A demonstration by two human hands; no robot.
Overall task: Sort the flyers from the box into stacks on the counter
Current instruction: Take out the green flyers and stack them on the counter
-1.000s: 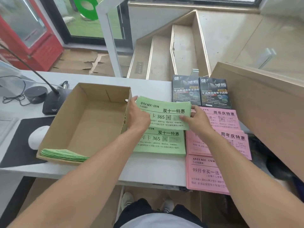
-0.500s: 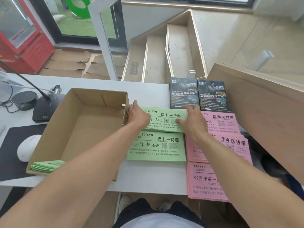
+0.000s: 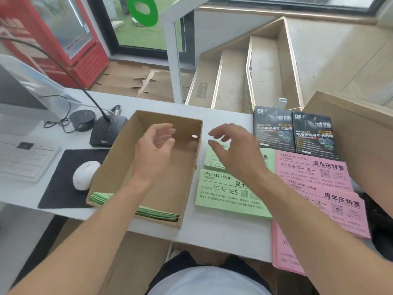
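Both your hands are empty, fingers loosely spread: the left hand (image 3: 156,150) hovers over the cardboard box (image 3: 127,158), the right hand (image 3: 231,152) just right of the box above the far green stack (image 3: 214,160). You look to be between flyers. The remaining green flyers (image 3: 153,212) lie along the box's near wall; reach down there next and pinch the top sheets.

We see an open brown cardboard box (image 3: 119,165) on the white counter (image 3: 212,233), with a thin pile of green flyers (image 3: 158,213) lying flat along its near wall. Beside it on the right lie two green stacks (image 3: 221,194), then overlapping pink stacks (image 3: 331,201), with two black stacks (image 3: 295,133) side by side behind them.
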